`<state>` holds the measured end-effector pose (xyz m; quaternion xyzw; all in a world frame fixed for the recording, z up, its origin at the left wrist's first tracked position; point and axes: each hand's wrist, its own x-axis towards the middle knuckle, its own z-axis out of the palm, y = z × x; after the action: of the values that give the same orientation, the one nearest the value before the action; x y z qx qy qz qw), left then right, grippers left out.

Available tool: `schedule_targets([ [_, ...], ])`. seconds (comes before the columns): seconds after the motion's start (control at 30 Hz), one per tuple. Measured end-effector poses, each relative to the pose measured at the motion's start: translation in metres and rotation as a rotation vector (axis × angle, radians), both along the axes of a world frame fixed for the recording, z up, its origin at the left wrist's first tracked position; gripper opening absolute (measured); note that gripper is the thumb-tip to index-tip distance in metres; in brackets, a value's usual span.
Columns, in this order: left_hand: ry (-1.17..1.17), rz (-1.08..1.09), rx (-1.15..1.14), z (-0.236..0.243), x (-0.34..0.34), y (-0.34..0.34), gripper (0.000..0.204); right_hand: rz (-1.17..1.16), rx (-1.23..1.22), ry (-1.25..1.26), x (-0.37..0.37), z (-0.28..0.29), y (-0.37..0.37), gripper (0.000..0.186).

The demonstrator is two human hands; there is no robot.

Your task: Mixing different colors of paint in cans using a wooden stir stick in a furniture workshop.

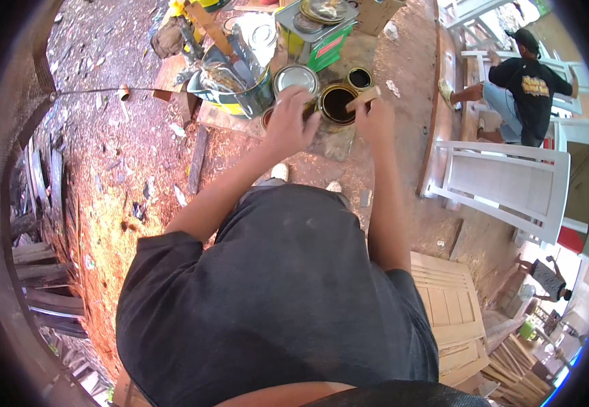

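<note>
Pale flat piece point(362, 99) sits between the fingertips of my right hand point(376, 119), sticking out to the left so that its end lies over the right side of an open can point(337, 105); from this view I can't tell whether it touches the rim. It looks like light, plain wood, short and straight-edged, though I see it too small to be sure. That can is round with a gold-coloured rim and holds a dark brown liquid; a smaller open can point(359, 79) stands just beyond it, and a grey-lidded can point(296, 76) stands to its left. My right grip is narrow, closed on the piece, with the forearm reaching nearly straight ahead. My left hand point(289, 127) hangs in front of the grey-lidded can, back upward, fingers bent and slightly parted, its forearm slanting in toward the cans; I can't tell whether it holds anything.
</note>
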<state>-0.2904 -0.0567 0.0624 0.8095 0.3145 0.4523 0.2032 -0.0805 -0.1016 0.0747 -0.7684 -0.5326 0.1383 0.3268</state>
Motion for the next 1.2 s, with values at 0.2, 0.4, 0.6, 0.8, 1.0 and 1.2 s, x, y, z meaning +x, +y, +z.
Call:
schedule_targets([
  [0.2,0.339,-0.177,-0.303,0.01,0.116,0.101,0.051,0.052,0.187,0.042,-0.013,0.011,-0.01,0.011],
  [0.4,1.108,-0.447,-0.256,-0.008,0.202,0.145,0.07,0.144,0.237,0.122,0.0,-0.012,-0.007,0.008],
  [0.6,1.224,-0.454,-0.183,-0.032,0.202,0.145,0.062,0.188,0.084,0.047,0.005,-0.003,-0.008,0.007],
  [0.8,1.206,-0.385,-0.203,-0.019,0.205,0.132,0.056,0.263,-0.034,0.032,0.023,-0.006,-0.006,0.012],
  [1.0,0.931,-0.139,0.019,0.013,0.183,0.141,0.058,0.354,0.039,0.014,0.037,-0.007,0.004,0.016],
  [1.2,0.821,0.001,0.014,0.139,0.135,0.107,0.067,0.3,0.051,-0.009,0.043,-0.007,0.012,0.019],
])
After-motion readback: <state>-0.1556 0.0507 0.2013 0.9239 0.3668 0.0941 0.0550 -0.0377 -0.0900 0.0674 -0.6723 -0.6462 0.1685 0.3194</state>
